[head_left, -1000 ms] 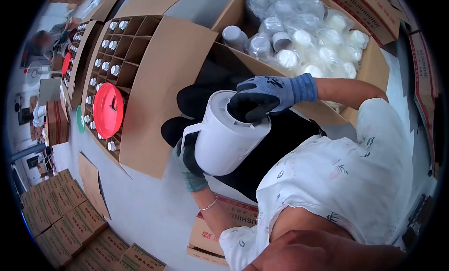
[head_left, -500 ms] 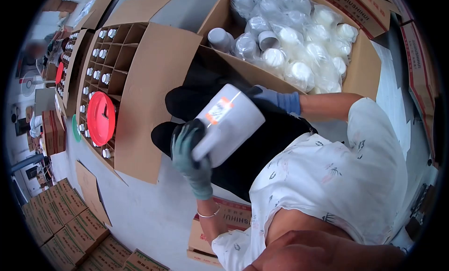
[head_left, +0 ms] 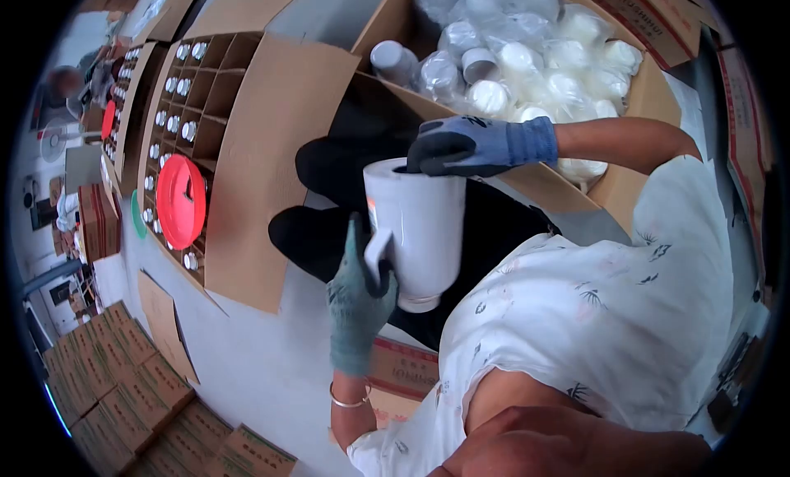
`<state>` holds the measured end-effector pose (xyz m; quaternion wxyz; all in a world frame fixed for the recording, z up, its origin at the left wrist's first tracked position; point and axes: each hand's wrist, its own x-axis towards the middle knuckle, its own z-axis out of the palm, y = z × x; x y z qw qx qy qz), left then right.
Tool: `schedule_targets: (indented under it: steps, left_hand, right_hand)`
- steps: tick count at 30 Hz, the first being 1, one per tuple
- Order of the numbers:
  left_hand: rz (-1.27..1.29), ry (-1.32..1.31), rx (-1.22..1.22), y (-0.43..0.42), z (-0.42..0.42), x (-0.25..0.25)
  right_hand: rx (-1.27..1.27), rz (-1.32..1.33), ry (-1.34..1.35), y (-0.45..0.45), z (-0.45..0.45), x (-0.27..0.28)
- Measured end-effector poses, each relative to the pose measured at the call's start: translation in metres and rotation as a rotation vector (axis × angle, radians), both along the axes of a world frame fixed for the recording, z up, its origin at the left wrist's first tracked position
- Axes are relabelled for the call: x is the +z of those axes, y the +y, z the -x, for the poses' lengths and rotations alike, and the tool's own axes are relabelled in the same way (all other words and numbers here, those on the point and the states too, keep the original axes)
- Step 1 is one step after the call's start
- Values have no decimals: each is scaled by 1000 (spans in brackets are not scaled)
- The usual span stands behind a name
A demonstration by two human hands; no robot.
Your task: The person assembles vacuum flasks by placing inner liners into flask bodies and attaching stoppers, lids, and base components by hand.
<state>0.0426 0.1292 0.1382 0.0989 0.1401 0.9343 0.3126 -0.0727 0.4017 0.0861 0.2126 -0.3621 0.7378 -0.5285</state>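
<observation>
A white jug (head_left: pixel 432 230) with a side handle stands roughly upright over my dark-trousered lap, an orange mark at its left edge. My left hand (head_left: pixel 360 300), in a grey-green glove, is closed around the handle, its index finger stretched upward. My right hand (head_left: pixel 465 146), in a blue-grey glove with dark fingers, grips the upper rim, and some fingertips are hidden at the opening. Beyond my right hand an open carton (head_left: pixel 650 135) holds several white containers (head_left: pixel 518 61) in clear plastic bags.
At the left, an open divided carton (head_left: pixel 271 139) holds several white-capped bottles (head_left: pixel 183 86), with a red round dish (head_left: pixel 179 201) lying over them. Stacked cartons (head_left: pixel 123 395) fill the lower left. Another carton (head_left: pixel 403 370) lies below my left arm. A person (head_left: pixel 64 86) is far left.
The jug has turned from a slant to nearly upright. My right hand has come from behind it onto its upper rim. My left hand has moved slightly, still at the handle.
</observation>
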Motion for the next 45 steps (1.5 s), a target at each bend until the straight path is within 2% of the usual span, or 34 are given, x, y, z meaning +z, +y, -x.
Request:
schedule_targets:
  steps: [1, 3, 4, 5, 8, 10, 11, 12, 14, 16, 19, 20, 23, 24, 27, 29, 31, 32, 34, 36, 37, 38, 39, 40, 41, 43, 44, 45]
  left_hand:
    - [77, -379, 141, 9, 2, 9]
    - [-73, -76, 25, -12, -12, -44]
    - [-181, -250, 126, -11, -6, -38]
    - [-141, -155, 71, -16, -7, -43]
    - [-294, -295, 162, -19, -8, -50]
    - [-357, -337, 214, -18, -6, -50]
    - [-410, -192, 141, -31, -10, -71]
    - [-423, -304, 201, -32, -8, -65]
    - [-436, -403, 235, -37, -7, -64]
    - [-445, -378, 185, -41, -7, -73]
    - [-498, -253, 84, -35, -4, -76]
    - [-486, -257, 90, -33, -5, -76]
    - [-343, -173, 111, -16, -9, -62]
    - [-309, -92, 83, -15, -15, -65]
    - [-49, -118, 103, 1, -40, -50]
    - [109, -111, 119, 18, -56, -41]
    - [255, 77, 100, 28, -69, -43]
    - [318, -21, 110, 29, -70, -38]
    - [440, -213, 136, 35, -66, -22]
    - [196, -241, 234, 1, -51, -29]
    - [75, -253, 286, -22, -44, -35]
    - [-160, -304, 454, -45, -43, -47]
    - [-396, -350, 611, -64, -44, -60]
    - [-749, -310, 774, -69, -46, -73]
    - [-917, -356, 800, -68, -45, -72]
    - [-1257, -426, 852, -55, -40, -70]
    - [-1297, -389, 882, -44, -34, -72]
    - [-997, -147, 719, -37, -25, -73]
  right_hand:
    - [67, 101, 59, -5, -1, -4]
    - [229, 136, 28, -12, -9, -9]
    - [287, 180, 109, -14, -6, -15]
    - [339, 224, 191, -17, -3, -22]
    - [299, 146, 112, -22, -3, -18]
    - [347, 69, 167, -27, -2, -14]
    - [373, 27, 198, -30, 0, -13]
    - [372, 60, 269, -35, 0, -13]
    - [410, -55, 510, -41, 3, -5]
    - [425, -155, 712, -43, 2, 4]
    - [431, -251, 666, -36, -9, -4]
    - [349, -239, 683, -33, -14, -11]
    - [255, -431, 532, -33, -30, -15]
    - [143, -491, 350, -34, -38, -9]
    - [103, -635, 7, -32, -46, 1]
    - [-11, -599, -67, -33, -50, -6]
    - [-75, -559, -81, -35, -51, -8]
    - [-24, -570, -81, -34, -48, -5]
    - [-20, -154, 12, -23, -26, -51]
    - [-113, 5, -95, -4, 18, -73]
    - [-251, -132, 2, 15, 57, -94]
    - [-382, -278, 78, 34, 97, -115]
    - [-682, -670, 330, 62, 115, -137]
    - [-674, -964, 458, 88, 129, -154]
    - [-650, -1257, 583, 108, 132, -170]
    - [-718, -1350, 471, 133, 127, -206]
    - [-743, -1377, 458, 137, 133, -207]
    - [-770, -1402, 441, 131, 137, -204]
